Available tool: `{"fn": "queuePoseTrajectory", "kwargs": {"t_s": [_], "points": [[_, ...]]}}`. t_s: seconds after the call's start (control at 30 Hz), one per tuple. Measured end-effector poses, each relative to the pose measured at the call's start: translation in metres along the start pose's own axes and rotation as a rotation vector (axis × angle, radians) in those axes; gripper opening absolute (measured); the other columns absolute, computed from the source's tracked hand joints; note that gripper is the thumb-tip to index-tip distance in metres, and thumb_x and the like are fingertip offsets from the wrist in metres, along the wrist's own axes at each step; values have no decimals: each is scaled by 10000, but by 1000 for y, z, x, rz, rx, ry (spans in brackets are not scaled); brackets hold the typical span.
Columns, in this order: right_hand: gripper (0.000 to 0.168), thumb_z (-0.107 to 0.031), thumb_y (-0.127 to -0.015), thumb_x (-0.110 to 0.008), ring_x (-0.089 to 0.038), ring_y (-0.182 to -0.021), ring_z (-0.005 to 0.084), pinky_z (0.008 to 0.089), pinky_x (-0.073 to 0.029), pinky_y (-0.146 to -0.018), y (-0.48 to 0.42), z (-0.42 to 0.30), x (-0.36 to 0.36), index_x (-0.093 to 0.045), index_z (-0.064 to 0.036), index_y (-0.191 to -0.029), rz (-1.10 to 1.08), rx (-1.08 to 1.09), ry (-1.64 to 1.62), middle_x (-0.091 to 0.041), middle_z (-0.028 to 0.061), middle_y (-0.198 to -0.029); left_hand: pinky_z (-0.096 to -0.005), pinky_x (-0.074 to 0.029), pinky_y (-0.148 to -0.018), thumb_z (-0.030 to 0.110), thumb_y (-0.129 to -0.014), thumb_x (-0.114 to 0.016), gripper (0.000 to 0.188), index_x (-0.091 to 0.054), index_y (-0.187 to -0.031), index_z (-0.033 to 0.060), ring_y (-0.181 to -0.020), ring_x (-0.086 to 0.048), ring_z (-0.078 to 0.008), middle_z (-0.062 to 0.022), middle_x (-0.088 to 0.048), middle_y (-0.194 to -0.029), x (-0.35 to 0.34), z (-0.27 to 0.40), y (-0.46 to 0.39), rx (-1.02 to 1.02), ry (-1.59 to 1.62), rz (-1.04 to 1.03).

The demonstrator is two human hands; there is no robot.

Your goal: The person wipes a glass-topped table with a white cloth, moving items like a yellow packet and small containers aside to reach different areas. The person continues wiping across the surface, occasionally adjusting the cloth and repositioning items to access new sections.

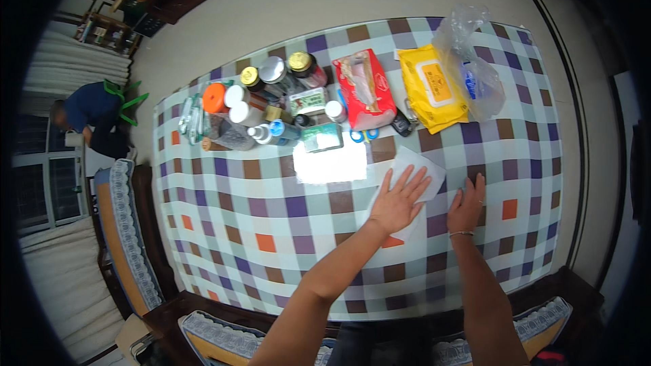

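Observation:
My left hand (399, 203) lies flat with spread fingers on a white paper sheet or tissue (432, 179), which rests on the checkered tablecloth (297, 207). To its right my right hand (466, 208) rests on the cloth near the sheet, holding nothing that I can see; a bracelet circles that wrist. Beyond the hands lie a yellow wet-wipes pack (432, 89), a red tissue pack (364, 90), blue-handled scissors (364, 135) and a black key fob or small device (403, 124).
Jars and bottles (273, 73) crowd the table's far left part, with a green box (322, 137) before them. A clear plastic bag (483, 86) lies at the far right. A person (94, 112) sits on a green stool off to the left. Benches with lace-trimmed covers (124, 218) flank the table.

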State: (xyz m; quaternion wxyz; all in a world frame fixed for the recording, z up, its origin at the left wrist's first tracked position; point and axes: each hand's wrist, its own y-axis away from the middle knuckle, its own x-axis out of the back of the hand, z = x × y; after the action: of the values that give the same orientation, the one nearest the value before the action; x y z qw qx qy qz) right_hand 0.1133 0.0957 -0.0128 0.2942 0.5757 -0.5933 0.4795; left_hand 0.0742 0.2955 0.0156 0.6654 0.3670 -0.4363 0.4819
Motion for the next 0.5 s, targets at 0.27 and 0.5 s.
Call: {"fn": "queuePoseTrajectory", "kwargs": {"t_s": [0.27, 0.5], "points": [[302, -87, -882, -467, -330, -1263, 418, 494, -287, -1042, -4, 1, 8, -475, 38, -1158, -35, -15, 7, -359, 253, -1350, -544, -165, -1067, 430, -849, -514, 611, -359, -1387, 185, -1355, -244, -263, -27, -270, -1480, 10, -21, 58, 105, 46, -91], [292, -93, -887, -461, -334, -1259, 421, 507, -296, -1038, -3, -1, 6, -472, 28, -1152, -14, -5, 27, -354, 248, -1354, -621, -141, -1035, 486, -845, -496, 672, -313, -1409, 170, -1362, -215, -317, -72, -242, -1489, -11, -7, 53, 403, -97, 2]]}}
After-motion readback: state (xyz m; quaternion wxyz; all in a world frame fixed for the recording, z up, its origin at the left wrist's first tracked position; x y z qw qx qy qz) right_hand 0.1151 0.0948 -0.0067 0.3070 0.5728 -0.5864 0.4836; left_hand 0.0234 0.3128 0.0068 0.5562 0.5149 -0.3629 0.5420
